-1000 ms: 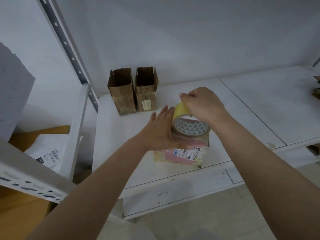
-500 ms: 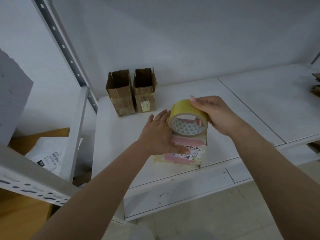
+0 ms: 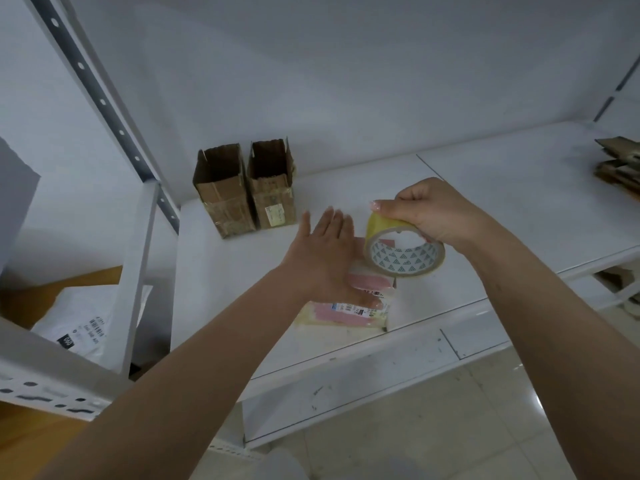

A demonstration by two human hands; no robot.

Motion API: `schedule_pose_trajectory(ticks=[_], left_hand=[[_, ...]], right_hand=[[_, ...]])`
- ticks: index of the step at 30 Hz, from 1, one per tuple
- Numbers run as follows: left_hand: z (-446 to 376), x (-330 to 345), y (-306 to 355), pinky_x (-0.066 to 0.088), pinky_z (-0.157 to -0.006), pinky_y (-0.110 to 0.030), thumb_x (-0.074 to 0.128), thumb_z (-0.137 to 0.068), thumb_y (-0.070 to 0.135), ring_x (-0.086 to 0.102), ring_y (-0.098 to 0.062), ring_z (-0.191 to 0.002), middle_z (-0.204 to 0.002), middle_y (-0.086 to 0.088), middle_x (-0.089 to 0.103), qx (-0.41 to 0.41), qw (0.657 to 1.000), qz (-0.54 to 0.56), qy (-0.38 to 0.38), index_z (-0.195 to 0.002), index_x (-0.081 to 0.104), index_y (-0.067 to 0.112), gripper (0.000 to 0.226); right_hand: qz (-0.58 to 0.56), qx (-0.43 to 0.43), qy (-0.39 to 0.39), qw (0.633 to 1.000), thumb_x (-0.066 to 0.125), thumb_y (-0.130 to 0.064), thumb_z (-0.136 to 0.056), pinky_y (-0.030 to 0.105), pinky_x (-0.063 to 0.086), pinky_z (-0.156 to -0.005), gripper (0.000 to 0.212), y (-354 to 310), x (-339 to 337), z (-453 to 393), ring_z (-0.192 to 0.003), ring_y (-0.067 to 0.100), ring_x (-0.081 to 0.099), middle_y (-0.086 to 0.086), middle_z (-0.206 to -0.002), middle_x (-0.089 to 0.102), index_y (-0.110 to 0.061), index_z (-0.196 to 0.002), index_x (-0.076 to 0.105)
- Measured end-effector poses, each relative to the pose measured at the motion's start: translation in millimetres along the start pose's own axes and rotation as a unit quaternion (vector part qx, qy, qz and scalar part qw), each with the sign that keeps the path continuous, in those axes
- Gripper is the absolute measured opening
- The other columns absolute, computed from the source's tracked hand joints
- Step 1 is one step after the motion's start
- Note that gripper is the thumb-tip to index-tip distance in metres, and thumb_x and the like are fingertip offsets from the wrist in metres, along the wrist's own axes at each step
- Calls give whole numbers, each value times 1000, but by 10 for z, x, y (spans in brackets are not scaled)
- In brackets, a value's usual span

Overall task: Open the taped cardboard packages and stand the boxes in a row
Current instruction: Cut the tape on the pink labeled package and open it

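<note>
White metal shelf (image 3: 519, 202): bare surface runs from the middle toward the right end, w/ a seam down it; front edge lies just below the hands. Slotted upright post (image 3: 90, 81) bounds the left-rear corner.

Two opened cardboard boxes (image 3: 242, 192) stand upright side by side, touching, at the rear-left corner near the wall, flaps up, tops open. Brown corrugated, creased, clear tape remnants; the right one has a small white label.

Taped package (image 3: 349, 310) lies flat near the front edge, about mid-shelf. Pale yellow tape w/ pink patches and a barcode label. Left hand (image 3: 325, 258) rests on it, fingers straight and spread, palm down, thumb across the label area.

Right hand (image 3: 429, 213) grips a tape roll (image 3: 403, 254) from the top, fingers curled over its yellow rim; roll is tilted, cardboard core printed w/ small triangles, just right of the left hand and over the package's far end.

Flattened cardboard stack (image 3: 620, 164) at the far right end. White mailer bag (image 3: 79, 323) sits on the lower level left.
</note>
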State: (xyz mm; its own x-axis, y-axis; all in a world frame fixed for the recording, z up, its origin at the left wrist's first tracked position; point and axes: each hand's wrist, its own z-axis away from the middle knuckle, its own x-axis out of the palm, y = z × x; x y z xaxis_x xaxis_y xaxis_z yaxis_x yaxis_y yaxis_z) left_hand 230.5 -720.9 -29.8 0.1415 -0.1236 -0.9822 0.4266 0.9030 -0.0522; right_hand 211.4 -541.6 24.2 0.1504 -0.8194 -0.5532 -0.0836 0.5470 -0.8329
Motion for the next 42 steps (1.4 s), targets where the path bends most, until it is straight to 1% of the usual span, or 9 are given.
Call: schedule_pose_trajectory(ticks=[4,10,17,21,28,32,37,39,42], left_hand=[[-103,104,121,-6,-122,-47,50,-69,85,-15,-23,-150,-163,-9,-13,43,997,66,16,-155,-12,11,129],[-136,208,94,-7,-120,-45,42,-71,88,-12,-22,-150,-164,-5,-10,40,999,1,21,-156,-7,21,119],[-124,178,87,-5,-122,-45,48,-74,84,-12,-21,-151,-163,-7,-14,34,999,13,17,-155,-13,15,123],[-121,178,83,-3,-121,-46,49,-72,84,-9,-22,-151,-164,-8,-13,38,999,16,25,-155,-12,12,126],[-121,177,93,-4,-120,-46,49,-72,84,-10,-22,-151,-163,-7,-14,40,999,8,18,-154,-14,12,126],[-125,170,89,-5,-120,-46,50,-71,85,-10,-22,-151,-163,-7,-14,42,999,13,13,-154,-15,12,128],[-40,107,93,-2,-122,-44,42,-77,83,-9,-17,-151,-164,-6,-10,46,997,48,29,-155,-10,13,117],[39,61,56,3,-123,-42,47,-87,69,1,-15,-151,-164,-4,5,61,967,230,88,-157,5,14,98],[180,9,-144,29,-117,-31,53,-97,40,35,-10,-140,-151,0,41,15,802,523,289,-148,38,15,58]], right_hand=[[16,-5,-12,1000,69,-50,-83,18,38,-47,52,-29,4,14,-37,6,43,-6,-39,46,-13,-53,50],[-89,0,-24,996,62,-65,-69,21,44,-62,60,2,46,110,-48,16,51,8,-51,54,-7,-57,53],[-18,45,13,999,75,-47,-79,17,32,-43,49,90,-97,69,-35,11,39,-4,-39,41,-16,-50,50],[30,106,-21,994,75,-44,-79,24,33,-49,37,353,-358,176,-36,12,38,-2,-40,47,-10,-65,68],[76,192,-69,976,74,-46,-81,25,42,-56,38,872,-139,252,-46,15,54,3,-54,63,-9,-70,72],[58,188,-70,978,74,-45,-81,28,50,-62,37,929,136,184,-59,23,65,12,-69,72,-9,-73,74],[42,186,-46,981,68,-46,-86,26,48,-58,40,922,284,250,-60,20,66,8,-71,71,-7,-81,74],[31,178,-28,983,68,-44,-86,29,50,-61,41,919,324,282,-63,24,67,11,-72,71,-4,-81,74],[17,180,-13,984,70,-45,-85,31,53,-65,43,879,378,305,-63,26,68,15,-76,72,-2,-81,74]])
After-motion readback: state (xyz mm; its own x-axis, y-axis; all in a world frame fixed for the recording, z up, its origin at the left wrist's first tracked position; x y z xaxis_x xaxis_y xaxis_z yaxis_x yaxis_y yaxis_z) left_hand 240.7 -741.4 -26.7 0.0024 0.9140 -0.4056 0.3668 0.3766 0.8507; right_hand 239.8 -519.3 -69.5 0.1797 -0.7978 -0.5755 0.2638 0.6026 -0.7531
